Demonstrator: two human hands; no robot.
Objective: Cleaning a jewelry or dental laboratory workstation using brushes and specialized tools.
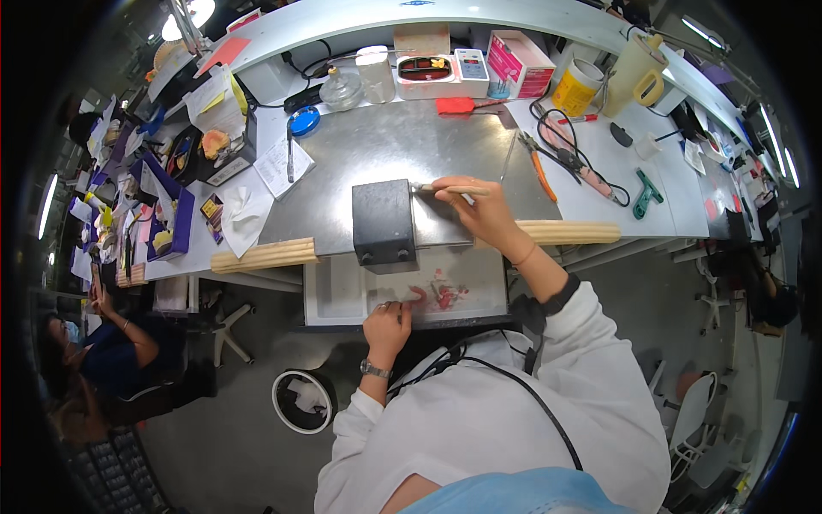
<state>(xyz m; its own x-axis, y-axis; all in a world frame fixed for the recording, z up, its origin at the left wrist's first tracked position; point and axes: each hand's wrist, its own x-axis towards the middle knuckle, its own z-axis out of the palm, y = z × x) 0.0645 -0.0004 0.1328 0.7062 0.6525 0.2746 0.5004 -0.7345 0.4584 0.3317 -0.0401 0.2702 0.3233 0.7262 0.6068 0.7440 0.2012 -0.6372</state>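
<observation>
My right hand (482, 214) is closed around a small brush-like tool (469, 190) with a pale handle. Its light tip points left, beside the upper right edge of a dark box-shaped block (382, 216) at the front edge of the metal bench plate. Below, my left hand (388, 330) is curled at the front rim of an open white drawer (334, 295). A curved pink-red piece (417, 294) shows just past its fingertips; whether they grip it or anything else cannot be made out. Red scraps (445, 294) lie in the drawer.
Wooden rods (569, 232) line the bench edge on both sides. Right of the plate lie orange-handled pliers (541, 171) and a corded handpiece (569, 158). A glass burner (342, 89) and a wax heater (428, 73) stand behind. A bin (287, 420) and a seated person (141, 343) are at left.
</observation>
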